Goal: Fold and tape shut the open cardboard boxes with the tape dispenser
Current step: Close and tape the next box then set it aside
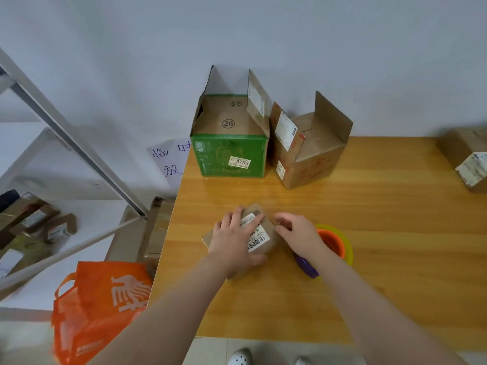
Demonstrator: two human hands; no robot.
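Note:
A small brown cardboard box (264,239) with white barcode labels lies on the wooden table (382,233) near its front left. My left hand (233,239) lies flat on the box's top, fingers spread and thumb at its near edge. My right hand (297,233) is at the box's right side with fingers curled against the edge. Behind my right wrist sits the tape dispenser (333,245), with an orange core, a yellow-green roll and a purple handle, partly hidden. At the back stand an open green box (232,156) and an open brown box (308,159), flaps up.
Another brown box (467,156) sits at the table's right edge. Left of the table are a metal shelf (68,143) with parcels, an orange bag (102,306) on the floor and a carton (158,233) against the table side. A wall is close behind.

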